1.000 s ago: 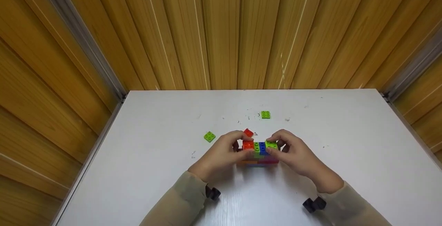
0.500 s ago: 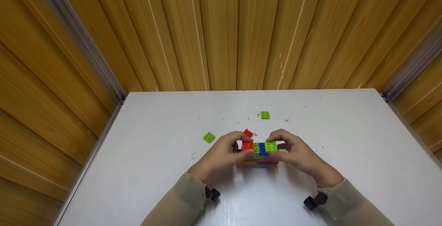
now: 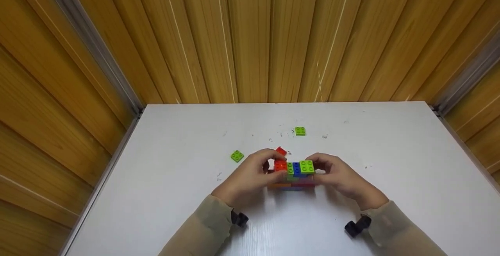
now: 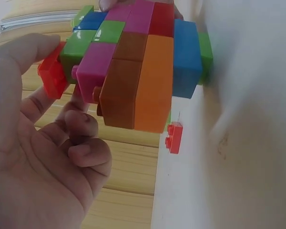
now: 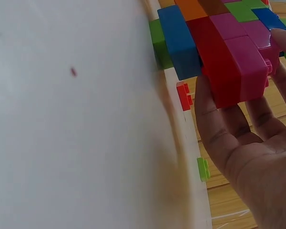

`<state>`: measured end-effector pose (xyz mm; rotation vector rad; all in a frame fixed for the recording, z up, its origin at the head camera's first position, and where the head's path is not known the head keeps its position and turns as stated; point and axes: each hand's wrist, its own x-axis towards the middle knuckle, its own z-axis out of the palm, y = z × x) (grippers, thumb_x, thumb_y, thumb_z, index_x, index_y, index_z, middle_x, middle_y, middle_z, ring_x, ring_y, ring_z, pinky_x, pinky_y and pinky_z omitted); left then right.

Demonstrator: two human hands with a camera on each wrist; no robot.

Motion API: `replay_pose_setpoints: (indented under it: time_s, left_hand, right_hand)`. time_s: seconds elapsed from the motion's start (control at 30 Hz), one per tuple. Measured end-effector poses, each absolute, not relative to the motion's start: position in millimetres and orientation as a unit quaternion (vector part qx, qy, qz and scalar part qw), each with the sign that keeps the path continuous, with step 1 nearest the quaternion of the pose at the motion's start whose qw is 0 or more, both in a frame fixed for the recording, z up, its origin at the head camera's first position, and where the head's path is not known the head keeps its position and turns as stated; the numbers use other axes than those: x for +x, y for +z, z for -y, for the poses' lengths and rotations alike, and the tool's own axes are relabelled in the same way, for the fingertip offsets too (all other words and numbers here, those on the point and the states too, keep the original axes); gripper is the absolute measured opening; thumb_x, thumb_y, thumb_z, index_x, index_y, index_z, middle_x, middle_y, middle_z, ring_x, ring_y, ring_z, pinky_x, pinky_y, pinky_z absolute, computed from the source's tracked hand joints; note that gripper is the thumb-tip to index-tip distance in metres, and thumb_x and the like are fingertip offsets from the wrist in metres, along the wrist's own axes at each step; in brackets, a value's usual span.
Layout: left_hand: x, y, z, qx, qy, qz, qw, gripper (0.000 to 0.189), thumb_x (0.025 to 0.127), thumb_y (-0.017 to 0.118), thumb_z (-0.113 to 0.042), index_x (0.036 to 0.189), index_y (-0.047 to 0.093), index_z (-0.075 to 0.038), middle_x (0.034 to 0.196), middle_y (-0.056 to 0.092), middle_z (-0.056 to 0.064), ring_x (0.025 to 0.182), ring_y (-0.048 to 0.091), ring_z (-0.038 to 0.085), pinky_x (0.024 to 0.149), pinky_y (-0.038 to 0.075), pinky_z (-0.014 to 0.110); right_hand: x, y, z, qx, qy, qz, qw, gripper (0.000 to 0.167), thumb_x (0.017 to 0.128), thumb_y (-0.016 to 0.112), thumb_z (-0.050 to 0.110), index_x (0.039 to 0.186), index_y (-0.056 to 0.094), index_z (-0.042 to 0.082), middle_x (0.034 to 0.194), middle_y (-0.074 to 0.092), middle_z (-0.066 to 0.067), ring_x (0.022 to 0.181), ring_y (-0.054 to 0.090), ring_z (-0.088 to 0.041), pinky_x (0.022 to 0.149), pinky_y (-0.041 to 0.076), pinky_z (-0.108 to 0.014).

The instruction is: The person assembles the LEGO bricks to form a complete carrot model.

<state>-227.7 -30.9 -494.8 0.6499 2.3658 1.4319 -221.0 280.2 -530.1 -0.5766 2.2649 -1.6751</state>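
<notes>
A stack of toy building bricks [image 4: 155, 81] stands on the white table, with green, blue, orange, brown, pink and red layers. My left hand [image 3: 248, 176] pinches the red brick [image 3: 280, 165] at its top left between thumb and fingers. On the top right sits a light green brick [image 3: 307, 166]. Just below that brick, my right hand [image 3: 339, 176] holds the stack's right side, thumb in front and fingers behind. In the right wrist view, its thumb [image 5: 283, 40] lies near the blue and pink bricks. The fingertips behind the stack are partly hidden.
Behind the stack lies a loose red brick [image 3: 281, 151]. One loose green brick [image 3: 237, 156] is left of the left hand, another green brick [image 3: 300, 131] farther back. Wood-look panels [image 3: 250, 37] rise behind the white table [image 3: 175, 193].
My right hand has slid off the light green top brick and moved slightly down and outward along the stack's right side. The left hand keeps its pinch on the red brick.
</notes>
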Motion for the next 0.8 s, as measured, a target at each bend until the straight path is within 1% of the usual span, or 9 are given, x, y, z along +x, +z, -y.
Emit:
replay_pose_setpoints:
  time_s: [0.1, 0.13, 0.27, 0.4, 0.5, 0.57, 0.63, 0.73, 0.8]
  left_hand:
    - [-231.2, -494.8, 33.7, 0.231, 0.491, -0.829, 0.134, 0.036, 0.103, 0.083, -0.046, 0.136, 0.073, -0.036, 0.132, 0.071, -0.014, 0.12, 0.063, 0.032, 0.1, 0.053, 0.033]
    - [-232.3, -494.9, 34.9, 0.23, 0.491, -0.83, 0.128, 0.036, 0.103, 0.083, -0.047, 0.135, 0.073, -0.035, 0.133, 0.071, -0.011, 0.123, 0.063, 0.034, 0.101, 0.052, 0.034]
    - [-238.5, -495.5, 42.8, 0.2, 0.491, -0.84, 0.112, 0.036, 0.106, 0.077, -0.049, 0.136, 0.074, -0.027, 0.134, 0.071, -0.005, 0.124, 0.063, 0.032, 0.106, 0.053, 0.041]
    - [-249.3, -501.3, 55.5, 0.15, 0.492, -0.853, 0.083, 0.035, 0.11, 0.072, -0.042, 0.135, 0.075, -0.017, 0.133, 0.073, -0.001, 0.109, 0.063, 0.026, 0.1, 0.054, 0.042]
    - [-256.3, -507.6, 64.9, 0.11, 0.494, -0.86, 0.071, 0.032, 0.111, 0.071, -0.035, 0.134, 0.074, -0.014, 0.135, 0.073, 0.002, 0.096, 0.063, 0.022, 0.092, 0.056, 0.041]
    - [-260.2, -511.7, 70.6, 0.087, 0.487, -0.866, 0.068, 0.032, 0.111, 0.071, -0.032, 0.135, 0.074, -0.012, 0.138, 0.073, 0.005, 0.102, 0.066, 0.023, 0.097, 0.058, 0.044]
    - [-263.0, -514.9, 76.1, 0.063, 0.483, -0.871, 0.07, 0.033, 0.11, 0.073, -0.031, 0.136, 0.074, -0.011, 0.14, 0.072, 0.007, 0.113, 0.069, 0.026, 0.104, 0.058, 0.049]
    - [-266.8, -519.4, 83.0, 0.03, 0.467, -0.881, 0.07, 0.035, 0.106, 0.078, -0.029, 0.135, 0.074, -0.011, 0.143, 0.07, 0.01, 0.13, 0.065, 0.029, 0.114, 0.055, 0.053]
    - [-268.3, -521.6, 86.2, 0.013, 0.45, -0.89, 0.071, 0.038, 0.104, 0.081, -0.029, 0.136, 0.074, -0.011, 0.143, 0.069, 0.011, 0.128, 0.066, 0.03, 0.113, 0.055, 0.053]
  right_hand:
    - [-220.6, -530.0, -280.1, -0.199, -0.579, -0.78, 0.129, 0.032, 0.1, 0.082, 0.008, 0.131, 0.076, 0.006, 0.125, 0.081, 0.007, 0.119, 0.072, -0.015, 0.108, 0.053, -0.025]
    - [-220.5, -529.9, -280.2, -0.2, -0.58, -0.779, 0.127, 0.031, 0.1, 0.081, 0.007, 0.131, 0.076, 0.006, 0.124, 0.081, 0.007, 0.118, 0.072, -0.015, 0.108, 0.053, -0.026]
    - [-220.2, -529.8, -281.0, -0.205, -0.582, -0.777, 0.123, 0.03, 0.099, 0.079, 0.005, 0.129, 0.076, 0.004, 0.124, 0.081, 0.007, 0.119, 0.071, -0.015, 0.109, 0.053, -0.025]
    - [-219.9, -530.3, -281.0, -0.203, -0.58, -0.778, 0.127, 0.029, 0.099, 0.078, 0.005, 0.128, 0.076, 0.004, 0.124, 0.081, 0.007, 0.119, 0.07, -0.016, 0.109, 0.052, -0.024]
    - [-219.9, -530.6, -281.0, -0.199, -0.577, -0.782, 0.128, 0.028, 0.099, 0.079, 0.005, 0.127, 0.076, 0.005, 0.124, 0.081, 0.007, 0.118, 0.07, -0.016, 0.109, 0.052, -0.024]
    - [-220.1, -530.5, -281.0, -0.202, -0.576, -0.782, 0.127, 0.028, 0.099, 0.079, 0.004, 0.127, 0.076, 0.005, 0.124, 0.081, 0.007, 0.118, 0.07, -0.017, 0.108, 0.053, -0.025]
    - [-220.3, -530.4, -281.1, -0.203, -0.576, -0.782, 0.127, 0.028, 0.099, 0.078, 0.004, 0.127, 0.076, 0.006, 0.124, 0.081, 0.007, 0.119, 0.07, -0.017, 0.109, 0.053, -0.025]
    - [-220.6, -530.5, -281.2, -0.203, -0.574, -0.783, 0.128, 0.028, 0.099, 0.078, 0.005, 0.127, 0.076, 0.007, 0.125, 0.081, 0.007, 0.119, 0.07, -0.017, 0.109, 0.053, -0.025]
    - [-220.6, -530.7, -281.0, -0.2, -0.576, -0.782, 0.13, 0.029, 0.099, 0.078, 0.005, 0.127, 0.076, 0.006, 0.125, 0.081, 0.007, 0.119, 0.07, -0.017, 0.109, 0.053, -0.025]
